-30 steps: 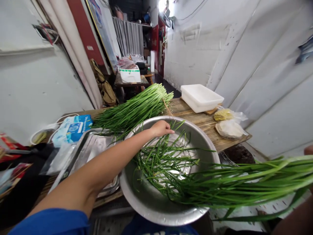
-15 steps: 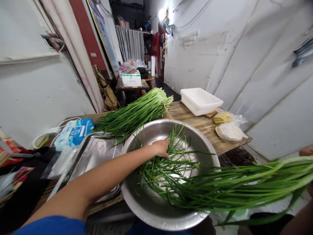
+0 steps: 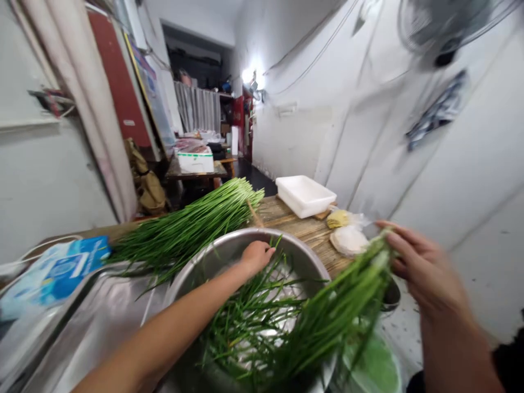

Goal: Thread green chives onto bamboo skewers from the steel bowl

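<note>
A large steel bowl has loose green chives lying in it. My left hand is inside the far part of the bowl, its fingers curled closed. Thin chive blades show at its fingertips, though the underside of the grip is hidden. On the right, my right hand grips a bunch of chives by the pale stem ends. Its leaves slope down and left into the bowl. Behind the bowl lies a thick pile of chives, stems pointing away to the right.
The wooden table carries a white plastic tub and bagged pale food at right. A metal tray and a blue-and-white packet sit left. A green-looking container stands low at right.
My right hand has come in from the right edge, bringing the bunch's stem ends left and nearer the bowl. My left hand stays over the bowl. The view has turned rightward and tilted up.
</note>
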